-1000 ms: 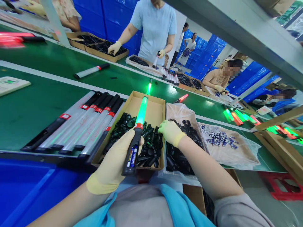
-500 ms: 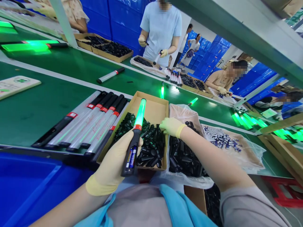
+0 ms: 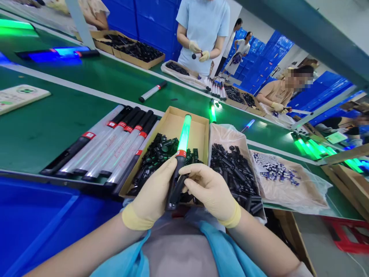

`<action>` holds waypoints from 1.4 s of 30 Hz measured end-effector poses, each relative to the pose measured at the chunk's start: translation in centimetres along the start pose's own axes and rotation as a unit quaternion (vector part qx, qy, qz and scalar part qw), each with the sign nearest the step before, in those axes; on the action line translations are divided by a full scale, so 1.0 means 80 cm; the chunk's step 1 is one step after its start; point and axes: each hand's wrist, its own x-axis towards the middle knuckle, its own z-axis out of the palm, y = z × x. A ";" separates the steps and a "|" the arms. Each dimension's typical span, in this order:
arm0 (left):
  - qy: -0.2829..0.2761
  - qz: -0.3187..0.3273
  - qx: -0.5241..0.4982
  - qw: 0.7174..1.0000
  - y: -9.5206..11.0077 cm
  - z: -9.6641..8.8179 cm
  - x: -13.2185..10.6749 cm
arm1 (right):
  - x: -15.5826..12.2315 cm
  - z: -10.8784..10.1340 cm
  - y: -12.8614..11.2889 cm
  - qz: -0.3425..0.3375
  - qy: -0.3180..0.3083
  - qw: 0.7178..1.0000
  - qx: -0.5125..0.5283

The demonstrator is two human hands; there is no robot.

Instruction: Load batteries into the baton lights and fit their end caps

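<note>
My left hand (image 3: 151, 194), in a yellowish glove, is wrapped round the black handle of a light wand (image 3: 183, 138) whose tube glows green. My right hand (image 3: 210, 190), also gloved, presses a black cover piece (image 3: 178, 189) against the wand's handle. Both hands are held over the near end of a cardboard box (image 3: 173, 123) filled with small black parts. A second lot of black parts (image 3: 235, 173) lies in a plastic-lined box just to the right.
Several unlit wands (image 3: 115, 144) lie side by side on the green belt (image 3: 43, 127) at left. A bag of small batteries (image 3: 273, 169) lies at right. A blue bin (image 3: 43, 227) sits near left. People work across the belt, where lit wands lie.
My right hand left the right-hand box and came to the wand's handle with a black piece, covering the batteries. The wand tilted to the right. Wands across the belt changed colour.
</note>
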 end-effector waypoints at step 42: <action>-0.020 -0.054 -0.074 0.996 0.013 0.009 -0.013 | -0.011 -0.006 -0.004 -0.332 -0.093 0.830 -0.438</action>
